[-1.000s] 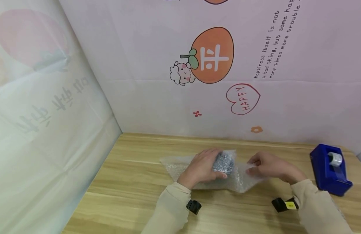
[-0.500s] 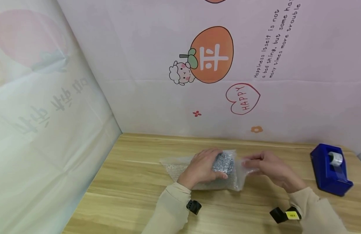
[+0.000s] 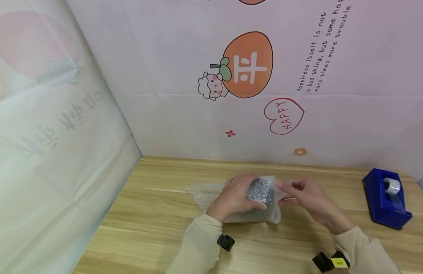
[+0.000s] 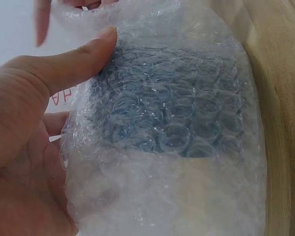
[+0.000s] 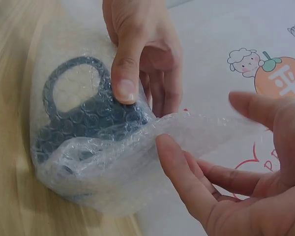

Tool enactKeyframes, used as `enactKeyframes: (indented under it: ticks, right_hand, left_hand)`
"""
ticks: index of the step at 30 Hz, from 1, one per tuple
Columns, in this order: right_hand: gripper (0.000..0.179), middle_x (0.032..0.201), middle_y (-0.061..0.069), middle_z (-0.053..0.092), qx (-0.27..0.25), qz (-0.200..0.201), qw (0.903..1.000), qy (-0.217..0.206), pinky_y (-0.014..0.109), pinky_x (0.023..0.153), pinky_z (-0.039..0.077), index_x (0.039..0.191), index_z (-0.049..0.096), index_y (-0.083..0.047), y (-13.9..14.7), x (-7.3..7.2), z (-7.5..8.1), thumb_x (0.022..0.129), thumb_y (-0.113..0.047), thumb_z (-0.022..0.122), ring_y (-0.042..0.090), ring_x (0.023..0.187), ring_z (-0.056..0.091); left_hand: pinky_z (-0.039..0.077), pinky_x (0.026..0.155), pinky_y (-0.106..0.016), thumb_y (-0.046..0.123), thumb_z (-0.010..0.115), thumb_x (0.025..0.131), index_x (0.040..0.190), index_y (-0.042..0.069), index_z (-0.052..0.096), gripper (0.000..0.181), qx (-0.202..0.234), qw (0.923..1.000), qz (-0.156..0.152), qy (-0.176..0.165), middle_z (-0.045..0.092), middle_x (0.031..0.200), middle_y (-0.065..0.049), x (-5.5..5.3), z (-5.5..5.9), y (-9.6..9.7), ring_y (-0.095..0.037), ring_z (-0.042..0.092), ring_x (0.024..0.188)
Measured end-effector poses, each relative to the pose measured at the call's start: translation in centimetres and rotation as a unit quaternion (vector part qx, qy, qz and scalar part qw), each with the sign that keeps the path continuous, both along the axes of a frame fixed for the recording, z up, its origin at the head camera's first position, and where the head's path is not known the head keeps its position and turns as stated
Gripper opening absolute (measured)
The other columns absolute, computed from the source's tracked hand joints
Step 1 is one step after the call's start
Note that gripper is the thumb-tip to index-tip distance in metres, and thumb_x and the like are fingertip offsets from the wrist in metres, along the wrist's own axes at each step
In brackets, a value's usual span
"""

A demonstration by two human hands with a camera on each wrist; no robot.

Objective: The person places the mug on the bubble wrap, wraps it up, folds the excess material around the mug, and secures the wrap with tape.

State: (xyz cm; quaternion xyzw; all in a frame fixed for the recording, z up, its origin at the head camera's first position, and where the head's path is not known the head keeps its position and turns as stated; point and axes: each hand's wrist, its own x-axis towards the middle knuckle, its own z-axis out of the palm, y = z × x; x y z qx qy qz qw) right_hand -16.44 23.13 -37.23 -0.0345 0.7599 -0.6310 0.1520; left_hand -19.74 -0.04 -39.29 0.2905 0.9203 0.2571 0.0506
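Nearest to me are my cream sleeves, with a black wrist unit at each cuff, above the wood-grained desk. Past them my left hand is clamped on a dark object inside bubble wrap, reaching over it from the left, thumb on the near side and fingers on the far side. The bundle sits on the desk, slightly right of the middle. Its long axis runs left to right; the dark object fills the right part, and the paler wrap trails off to the left. From my right wrist a dark loop shows beside the object's body; I cannot tell exactly which way it points across the desk. My right hand is at the bundle's right end, thumb and fingers apart, with the loose flap of wrap between them and a fingertip touching it.

A second ago that flap stretched farther right; now it is drawn in close to the object, and my right hand has shifted left with it. My left hand has kept its place.

To the far right stands a blue tape dispenser, its roll towards the far end. Farthest is the printed sheet along the desk's back edge.
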Motion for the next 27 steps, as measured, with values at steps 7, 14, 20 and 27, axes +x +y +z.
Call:
enactKeyframes:
  ticks: [7,14,20,27]
  right_hand:
    - [0.058,0.131,0.029,0.054,-0.022,0.017,0.9994,0.02,0.037,0.093,0.057,0.142,0.035,0.019,0.2,0.8,-0.3,0.105,-0.02,0.058,0.025,0.102,0.069]
    - [0.031,0.114,0.016,0.066,0.078,0.008,0.9801,0.182,0.03,0.08,0.06,0.121,0.063,0.003,-1.0,1.4,-1.1,0.094,-0.008,0.073,0.018,0.1,0.066]
    - [0.03,0.1,0.007,0.068,0.169,0.002,0.9249,0.341,0.028,0.068,0.06,0.111,0.07,-0.001,-2.6,1.0,-1.9,0.083,0.006,0.079,0.013,0.084,0.066]
    - [0.034,0.097,0.001,0.057,0.293,0.054,0.8485,0.437,0.024,0.061,0.049,0.114,0.076,-0.003,-3.3,0.4,-2.2,0.082,0.008,0.078,0.009,0.079,0.05]
  left_hand:
    - [0.033,0.116,-0.04,0.044,0.088,0.076,0.152,0.014,0.044,0.093,0.028,0.9992,0.014,-0.023,0.053,0.148,-0.001,0.1,-0.3,-0.1,-0.019,0.05,0.134]
    - [0.033,0.117,-0.042,0.047,0.089,0.073,0.156,0.01,0.036,0.105,0.045,0.9971,0.038,-0.049,0.051,0.15,-0.006,0.1,-0.4,-0.3,-0.023,0.049,0.135]
    - [0.035,0.116,-0.046,0.05,0.089,0.071,0.159,0.009,0.029,0.114,0.058,0.9956,0.051,-0.053,0.05,0.152,-0.005,0.2,-0.4,-0.5,-0.027,0.044,0.14]
    - [0.037,0.114,-0.047,0.053,0.089,0.071,0.16,0.01,0.027,0.116,0.065,0.9954,0.053,-0.047,0.051,0.151,-0.002,0.3,-0.6,-0.5,-0.027,0.044,0.14]
